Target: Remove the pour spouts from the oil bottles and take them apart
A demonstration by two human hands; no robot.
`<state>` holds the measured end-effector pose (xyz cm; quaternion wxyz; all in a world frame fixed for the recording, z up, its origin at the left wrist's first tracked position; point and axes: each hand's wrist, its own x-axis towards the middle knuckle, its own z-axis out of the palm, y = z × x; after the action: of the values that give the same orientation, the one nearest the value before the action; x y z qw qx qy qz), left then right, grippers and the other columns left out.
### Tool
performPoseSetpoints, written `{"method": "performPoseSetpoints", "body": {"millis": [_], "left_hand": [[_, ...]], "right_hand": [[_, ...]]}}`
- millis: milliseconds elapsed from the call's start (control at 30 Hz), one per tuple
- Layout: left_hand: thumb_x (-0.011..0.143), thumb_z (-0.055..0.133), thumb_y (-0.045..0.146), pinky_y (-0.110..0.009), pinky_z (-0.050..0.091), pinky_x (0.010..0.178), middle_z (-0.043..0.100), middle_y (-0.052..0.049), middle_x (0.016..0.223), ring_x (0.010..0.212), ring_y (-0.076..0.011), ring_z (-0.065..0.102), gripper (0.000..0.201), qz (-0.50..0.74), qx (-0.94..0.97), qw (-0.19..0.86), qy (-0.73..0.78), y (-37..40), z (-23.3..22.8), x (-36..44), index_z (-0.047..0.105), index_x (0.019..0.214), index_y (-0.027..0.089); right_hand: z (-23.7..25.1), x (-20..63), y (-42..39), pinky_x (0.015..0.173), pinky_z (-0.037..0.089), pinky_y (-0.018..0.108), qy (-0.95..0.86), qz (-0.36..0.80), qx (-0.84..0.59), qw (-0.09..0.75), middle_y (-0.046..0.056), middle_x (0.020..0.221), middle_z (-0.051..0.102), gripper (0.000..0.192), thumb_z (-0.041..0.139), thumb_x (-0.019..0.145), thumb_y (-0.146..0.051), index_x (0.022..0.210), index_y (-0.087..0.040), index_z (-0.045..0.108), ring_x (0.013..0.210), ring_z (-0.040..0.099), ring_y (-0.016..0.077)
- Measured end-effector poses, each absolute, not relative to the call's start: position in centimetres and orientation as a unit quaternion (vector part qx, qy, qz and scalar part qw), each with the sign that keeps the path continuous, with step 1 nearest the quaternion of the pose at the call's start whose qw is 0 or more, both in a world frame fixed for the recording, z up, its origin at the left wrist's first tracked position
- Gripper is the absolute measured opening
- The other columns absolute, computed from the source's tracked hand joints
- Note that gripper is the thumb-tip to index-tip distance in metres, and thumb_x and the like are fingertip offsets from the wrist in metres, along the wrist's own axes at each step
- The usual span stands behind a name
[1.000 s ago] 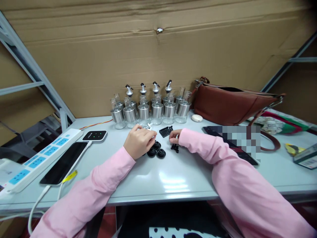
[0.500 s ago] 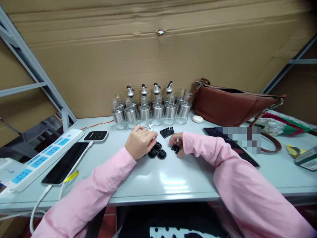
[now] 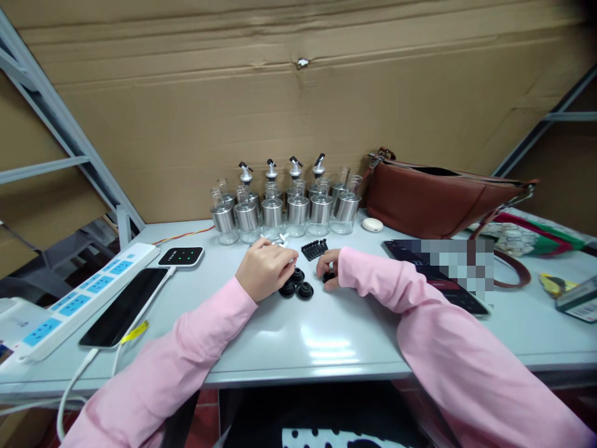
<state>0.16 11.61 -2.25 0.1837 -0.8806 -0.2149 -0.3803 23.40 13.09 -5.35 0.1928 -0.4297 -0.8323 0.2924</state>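
A: Where are the hands?

B: Both rest on the bench (image 3: 326,336), about midway between its left and right edges and closer to the far edge than the near one. The left hand (image 3: 263,269) is curled around a small silver-and-white spout piece (image 3: 285,247), fingers closed on it. The right hand (image 3: 329,266) is bent over a little heap of small black parts (image 3: 328,276), fingertips pinched at them; I cannot tell whether it grips one.

A: What lies between them?

B: Three black rubber stoppers (image 3: 296,284), just beside the left hand. A row of black pins (image 3: 314,249) lies just beyond the right hand.

A: And further back?

B: A cluster of glass bottles (image 3: 284,205) with steel collars along the far edge, four topped with pourers. A brown bag (image 3: 438,196) stands to their right. A white power strip (image 3: 79,295) and a dark phone (image 3: 122,306) lie near the left edge.
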Motion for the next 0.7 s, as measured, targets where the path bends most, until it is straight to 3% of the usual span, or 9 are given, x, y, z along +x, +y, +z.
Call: {"method": "performPoseSetpoints", "body": {"millis": [167, 367, 500, 633, 700], "left_hand": [[0.082, 0.049, 0.013, -0.026, 0.038, 0.065, 0.065, 0.003, 0.064, 0.058, -0.0098, 0.06, 0.01, -0.38, -0.88, 0.185, -0.214, 11.6, -2.3, 0.2, 0.058, 0.08, 0.017], [0.083, 0.047, 0.014, -0.027, 0.039, 0.065, 0.066, 0.003, 0.064, 0.058, -0.0099, 0.06, 0.012, -0.373, -0.882, 0.189, -0.217, 11.6, -2.3, 0.2, 0.058, 0.079, 0.017], [0.083, 0.048, 0.013, -0.027, 0.039, 0.065, 0.066, 0.003, 0.064, 0.058, -0.01, 0.06, 0.012, -0.374, -0.883, 0.186, -0.217, 11.6, -2.3, 0.2, 0.058, 0.079, 0.017], [0.084, 0.046, 0.014, -0.027, 0.038, 0.065, 0.066, 0.002, 0.065, 0.059, -0.0102, 0.06, 0.013, -0.368, -0.884, 0.186, -0.22, 11.6, -2.3, 0.1, 0.058, 0.079, 0.017], [0.084, 0.046, 0.014, -0.027, 0.038, 0.064, 0.066, 0.002, 0.065, 0.059, -0.0103, 0.06, 0.013, -0.367, -0.885, 0.186, -0.22, 11.6, -2.4, 0.1, 0.058, 0.08, 0.017]], "right_hand": [[-5.8, 23.0, 13.3, 0.059, 0.041, 0.021, -0.843, 0.27, -0.422, 0.192, 0.001, 0.065, 0.052, 0.013, 0.068, 0.063, -0.027, 0.068, -0.015, 0.068, 0.06, 0.047, 0.0092], [-6.6, 23.1, 14.8, 0.05, 0.038, 0.019, -0.825, 0.266, -0.47, 0.165, -0.001, 0.056, 0.053, 0.001, 0.066, 0.056, -0.014, 0.057, -0.014, 0.065, 0.05, 0.043, 0.0066], [-6.9, 23.3, 15.2, 0.047, 0.036, 0.019, -0.812, 0.268, -0.493, 0.162, -0.002, 0.053, 0.052, 0.007, 0.066, 0.055, -0.018, 0.052, -0.014, 0.061, 0.047, 0.041, 0.0058], [-6.2, 24.0, 14.2, 0.049, 0.037, 0.019, -0.796, 0.267, -0.508, 0.193, -0.001, 0.062, 0.054, 0.015, 0.067, 0.058, -0.027, 0.065, -0.014, 0.063, 0.051, 0.043, 0.0063], [-5.5, 24.6, 13.5, 0.049, 0.037, 0.019, -0.795, 0.281, -0.502, 0.191, -0.001, 0.072, 0.057, 0.033, 0.073, 0.054, -0.031, 0.081, -0.015, 0.063, 0.052, 0.043, 0.0053]]}}
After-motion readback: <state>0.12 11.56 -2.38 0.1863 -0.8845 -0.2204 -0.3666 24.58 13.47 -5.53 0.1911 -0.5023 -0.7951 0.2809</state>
